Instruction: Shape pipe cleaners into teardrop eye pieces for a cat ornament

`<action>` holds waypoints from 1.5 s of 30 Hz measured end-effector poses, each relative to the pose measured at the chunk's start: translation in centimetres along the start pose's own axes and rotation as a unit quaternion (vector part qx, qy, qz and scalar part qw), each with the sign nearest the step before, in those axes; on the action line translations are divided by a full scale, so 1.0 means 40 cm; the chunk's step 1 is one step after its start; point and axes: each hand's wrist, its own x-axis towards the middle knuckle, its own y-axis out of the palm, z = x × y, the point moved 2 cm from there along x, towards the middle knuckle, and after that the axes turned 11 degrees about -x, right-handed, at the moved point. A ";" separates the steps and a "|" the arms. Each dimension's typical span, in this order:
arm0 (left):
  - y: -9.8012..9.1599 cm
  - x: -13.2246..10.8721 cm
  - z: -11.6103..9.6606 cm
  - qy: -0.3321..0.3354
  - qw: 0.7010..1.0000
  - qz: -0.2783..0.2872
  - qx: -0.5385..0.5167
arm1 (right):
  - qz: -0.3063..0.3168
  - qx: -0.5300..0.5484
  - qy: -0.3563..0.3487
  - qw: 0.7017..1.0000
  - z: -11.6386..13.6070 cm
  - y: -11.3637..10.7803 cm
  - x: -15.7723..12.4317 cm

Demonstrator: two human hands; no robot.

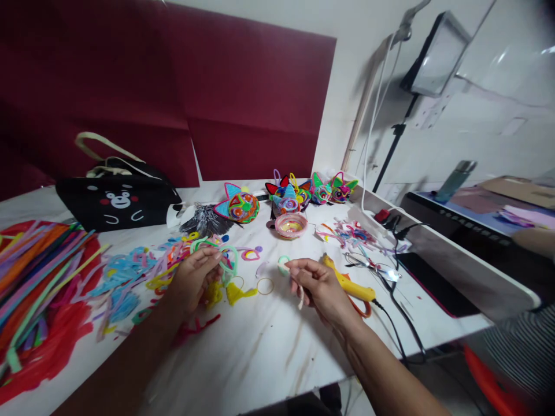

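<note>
The green loop (pixel 229 258) of pipe cleaner sits at the tips of my left hand (pixel 195 280); its fingers (pixel 212 254) are closed in a pinch on the loop's left side, and the rest arches free to the right, just above the counter (pixel 260 358). My right hand (pixel 323 289) is near it, across a small gap; its fingers (pixel 299 267) are pinched shut on a pale strip (pixel 300 297), which hangs down from the thumb and forefinger; a small mint coil (pixel 282 263) lies just beyond those fingertips, and I cannot tell whether it joins the strip.

Between the two hands lie a thin ring (pixel 265 285) and a yellow scrap (pixel 238 293), both flat on the counter; just right of the right hand lies a yellow glue gun (pixel 347 283), its cable (pixel 403 329) running off the near right edge; a pair of glasses (pixel 373 267) lies beside it.

Farther back stand a pink bowl (pixel 291 225) and a row of cat-face ornaments (pixel 243 207); a black bag (pixel 117 202) sits at the back left; a heap of loose pipe cleaners (pixel 39 271) fills the left side up to the edge.

The bare stretch is in front of the hands, running down to the near edge; the right side is crowded by cable and a dark flat device (pixel 429 283); a striped sleeve (pixel 520 352) of another person shows past the right corner.
</note>
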 end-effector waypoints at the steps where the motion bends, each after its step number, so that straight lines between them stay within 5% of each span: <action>1: 0.001 0.000 0.000 -0.003 1.000 -0.002 0.000 | 0.004 -0.008 0.000 1.000 0.002 -0.004 -0.004; 6: -0.007 0.007 0.006 -0.010 1.000 0.000 0.008 | 0.019 -0.082 -0.056 0.995 0.033 -0.048 -0.025; 10: -0.021 0.018 0.018 -0.012 1.000 0.017 0.016 | -0.048 -0.188 -0.115 0.974 0.081 -0.155 0.008; 14: -0.022 0.021 0.022 -0.016 1.000 0.020 0.018 | -0.208 -0.381 -0.155 0.887 0.119 -0.313 0.109; 18: -0.013 0.015 0.015 -0.016 0.999 0.015 0.030 | -0.268 -0.458 -0.145 0.835 0.133 -0.435 0.197; 22: -0.007 0.011 0.011 -0.020 0.999 0.016 0.042 | -0.304 -0.511 -0.143 0.791 0.148 -0.481 0.194; 27: -0.001 0.001 0.019 -0.036 0.998 0.004 0.042 | -0.254 -0.538 -0.158 0.788 0.142 -0.400 0.083; 31: 0.023 -0.026 0.026 -0.053 0.997 0.036 0.052 | -0.084 -0.506 -0.224 0.829 0.107 -0.209 -0.045; 34: 0.044 -0.057 0.030 -0.070 0.992 0.086 0.056 | 0.015 -0.453 -0.189 0.871 0.066 -0.061 -0.105; 40: 0.066 -0.109 0.041 -0.103 0.980 0.167 0.043 | 0.110 -0.194 -0.014 0.975 -0.038 0.080 -0.062; 45: 0.074 -0.114 0.051 -0.112 0.974 0.192 0.030 | 0.137 -0.056 0.016 0.989 -0.077 0.094 -0.019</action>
